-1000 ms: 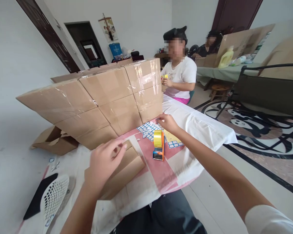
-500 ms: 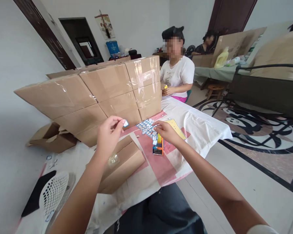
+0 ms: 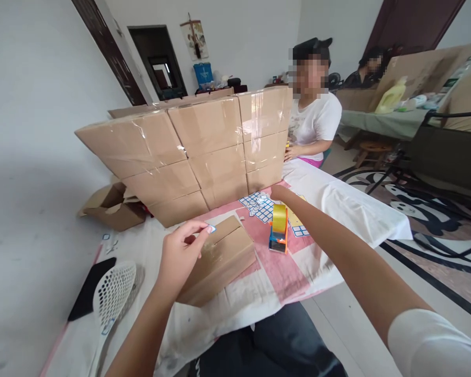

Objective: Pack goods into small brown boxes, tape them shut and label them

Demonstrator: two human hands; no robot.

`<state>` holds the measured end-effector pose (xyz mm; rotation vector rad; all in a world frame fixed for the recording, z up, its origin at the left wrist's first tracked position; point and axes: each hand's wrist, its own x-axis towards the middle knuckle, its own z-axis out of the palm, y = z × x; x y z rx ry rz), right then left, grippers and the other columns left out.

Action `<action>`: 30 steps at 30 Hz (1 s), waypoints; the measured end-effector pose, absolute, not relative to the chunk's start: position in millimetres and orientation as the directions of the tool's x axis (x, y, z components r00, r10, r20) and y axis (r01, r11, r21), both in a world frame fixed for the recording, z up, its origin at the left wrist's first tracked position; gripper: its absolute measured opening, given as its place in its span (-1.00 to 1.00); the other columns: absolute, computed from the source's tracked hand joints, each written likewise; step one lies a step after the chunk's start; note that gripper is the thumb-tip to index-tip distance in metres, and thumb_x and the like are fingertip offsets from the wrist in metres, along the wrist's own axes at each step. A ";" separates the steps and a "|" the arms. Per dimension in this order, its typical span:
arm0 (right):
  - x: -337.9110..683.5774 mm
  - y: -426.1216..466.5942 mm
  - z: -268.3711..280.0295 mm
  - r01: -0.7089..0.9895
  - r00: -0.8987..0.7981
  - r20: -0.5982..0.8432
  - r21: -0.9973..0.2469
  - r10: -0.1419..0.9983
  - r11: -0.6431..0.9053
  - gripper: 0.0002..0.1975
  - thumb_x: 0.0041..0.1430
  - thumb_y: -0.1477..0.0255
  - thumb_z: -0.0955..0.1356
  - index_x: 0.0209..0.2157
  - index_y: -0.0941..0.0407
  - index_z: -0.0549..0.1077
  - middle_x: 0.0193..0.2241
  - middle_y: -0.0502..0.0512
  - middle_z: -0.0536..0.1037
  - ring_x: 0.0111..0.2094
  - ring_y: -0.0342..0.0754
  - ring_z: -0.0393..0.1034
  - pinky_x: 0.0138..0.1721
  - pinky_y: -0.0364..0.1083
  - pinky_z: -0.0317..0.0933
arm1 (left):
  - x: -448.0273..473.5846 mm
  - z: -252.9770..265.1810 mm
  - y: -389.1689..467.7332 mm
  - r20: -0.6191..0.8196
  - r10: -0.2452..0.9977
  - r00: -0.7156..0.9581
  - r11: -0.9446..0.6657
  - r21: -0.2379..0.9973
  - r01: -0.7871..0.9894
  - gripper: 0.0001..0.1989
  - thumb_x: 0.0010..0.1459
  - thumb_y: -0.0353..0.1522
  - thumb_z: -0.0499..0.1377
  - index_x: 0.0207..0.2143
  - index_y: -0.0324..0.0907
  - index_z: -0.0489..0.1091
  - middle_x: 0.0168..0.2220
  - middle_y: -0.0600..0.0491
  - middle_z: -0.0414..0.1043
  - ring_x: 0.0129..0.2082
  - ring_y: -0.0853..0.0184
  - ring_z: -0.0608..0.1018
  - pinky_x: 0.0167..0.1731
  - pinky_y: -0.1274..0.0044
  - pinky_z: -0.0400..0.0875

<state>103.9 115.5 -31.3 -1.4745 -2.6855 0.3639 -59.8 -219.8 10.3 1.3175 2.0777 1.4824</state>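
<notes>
My left hand (image 3: 183, 251) is closed, pinching a small white sticker label with a blue edge (image 3: 211, 229) above the small cardboard box (image 3: 220, 262). That box lies on the table with clear tape across its top. Farther out, my right hand (image 3: 278, 192) is at the right edge of the blue-and-white label sheets (image 3: 259, 205); its fingers are hidden from me. Nearer me than that hand stands an orange and blue tape dispenser (image 3: 279, 238) with a yellow roll. Partly behind my right forearm lies a yellow sheet (image 3: 298, 209).
A wall of taped cardboard boxes (image 3: 215, 141) stands across the table's back. An open carton (image 3: 115, 209) is on the left, with a white perforated paddle (image 3: 113, 285) and a black flat item (image 3: 90, 293) nearer. A person in a white shirt (image 3: 317, 118) sits beyond the boxes.
My view has swung left. My left hand, still pinching the label, is lower over the small box. My right hand has moved off the label sheets' middle to their far right side.
</notes>
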 end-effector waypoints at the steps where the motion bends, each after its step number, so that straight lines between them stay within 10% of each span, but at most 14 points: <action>1: 107.2 113.0 -26.9 0.823 -0.533 -0.037 -0.252 0.845 0.509 -0.65 0.35 0.37 0.41 0.10 0.21 0.48 0.03 0.31 0.55 -0.01 0.10 0.51 -0.01 0.06 0.42 | -62.3 8.0 -221.9 0.271 0.794 -0.544 0.063 0.853 0.517 -0.79 0.22 -0.14 0.28 -0.29 -0.07 0.55 -0.28 0.12 0.61 -0.63 0.49 0.38 -0.60 0.57 0.32; 5: 117.4 62.8 -16.1 0.634 -0.646 0.115 -0.470 0.755 0.614 -0.67 0.35 0.42 0.38 0.11 0.18 0.54 -0.11 0.22 0.64 -0.13 -0.01 0.52 -0.10 -0.10 0.34 | -62.8 3.4 -223.1 0.338 0.800 -0.496 0.057 0.780 0.624 -0.81 0.22 -0.15 0.27 -0.30 -0.05 0.57 -0.28 0.11 0.62 -0.54 0.44 0.39 -0.49 0.53 0.33; 9: 121.1 -33.7 -18.5 -0.061 -0.768 0.418 -0.802 0.485 0.595 -0.79 0.20 0.30 0.47 -0.16 0.10 0.65 -0.32 0.07 0.60 -0.36 -0.09 0.40 -0.35 -0.13 0.22 | -43.9 6.5 -217.4 0.391 0.834 -0.389 -0.001 0.707 0.707 -0.81 0.27 -0.17 0.23 -0.28 -0.03 0.59 -0.32 0.12 0.62 -0.50 0.40 0.42 -0.44 0.51 0.34; 12: 121.1 -84.6 -24.0 -0.183 -0.690 0.477 -0.842 0.544 0.507 -0.86 0.25 0.33 0.42 -0.31 0.07 0.62 -0.44 0.01 0.51 -0.42 -0.12 0.30 -0.36 -0.12 0.15 | -30.4 6.8 -213.0 0.407 0.851 -0.330 -0.008 0.640 0.768 -0.79 0.29 -0.16 0.20 -0.21 0.00 0.60 -0.30 0.11 0.63 -0.48 0.38 0.46 -0.41 0.50 0.38; 16: 123.3 -99.3 -43.6 -0.247 -0.468 0.325 -0.941 0.821 0.231 -0.79 0.22 0.28 0.41 -0.44 0.08 0.52 -0.50 -0.01 0.43 -0.44 -0.11 0.23 -0.36 -0.09 0.09 | -38.8 -4.0 -210.8 0.311 0.862 -0.401 0.225 0.475 0.851 -0.44 0.29 -0.04 0.15 0.28 0.02 0.33 0.15 -0.06 0.53 -0.03 0.08 0.59 -0.11 0.29 0.47; 20: 122.3 -95.3 -76.8 -0.404 -0.305 0.080 -0.913 0.949 -0.053 -0.63 0.06 0.22 0.47 -0.63 0.09 0.33 -0.63 -0.10 0.20 -0.55 -0.18 0.01 -0.45 -0.10 -0.05 | -69.3 -16.8 -218.4 0.071 0.837 -0.543 0.515 0.235 0.824 -0.40 0.32 0.04 -0.04 0.23 -0.06 0.37 0.31 -0.18 0.35 0.29 -0.23 0.36 0.20 -0.10 0.16; 25: 131.7 -94.2 -104.4 -0.364 -0.571 -0.071 -0.871 0.818 -0.329 -0.46 -0.03 0.11 0.52 -0.73 0.09 0.21 -0.73 -0.14 0.14 -0.62 -0.23 -0.08 -0.51 -0.10 -0.18 | -97.4 -21.6 -242.6 -0.016 0.949 -0.315 0.307 0.282 0.909 -0.52 0.29 0.01 0.00 0.11 0.06 0.43 0.16 0.03 0.52 0.19 0.01 0.48 0.23 0.12 0.22; 30: 152.2 -94.7 -106.1 -0.145 -0.794 -0.150 -0.894 0.589 -0.423 -0.53 -0.10 0.11 0.58 -0.66 0.14 0.40 -0.71 -0.10 0.30 -0.63 -0.26 -0.02 -0.54 -0.12 -0.23 | -122.8 -27.6 -264.0 0.046 0.903 -0.427 0.373 0.409 0.833 -0.52 0.30 0.00 -0.02 0.12 0.02 0.40 0.18 0.01 0.48 0.19 0.04 0.47 0.23 0.20 0.27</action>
